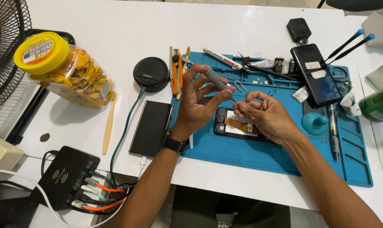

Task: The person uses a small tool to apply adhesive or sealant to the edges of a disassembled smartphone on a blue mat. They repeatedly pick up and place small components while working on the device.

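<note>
- At the far left, a yellow-lidded candy jar [66, 71] and a black charging hub [66, 175] stand near the white table [115, 29] edge; bare tabletop lies behind them.
- A dark phone [151, 128] lies just off the blue work mat [263, 150].
- The left hand [197, 101], fingers curled, grips a grey screwdriver [216, 80], tip angled down.
- The right hand [265, 114], loosely closed, pinches at the screwdriver's tip above the opened phone [238, 126] on the mat.
- Right of it, tools and another phone [316, 74] crowd the mat.

matt blue, seemingly rubbery mat [259, 156], glossy black glass phone [151, 128]
</note>
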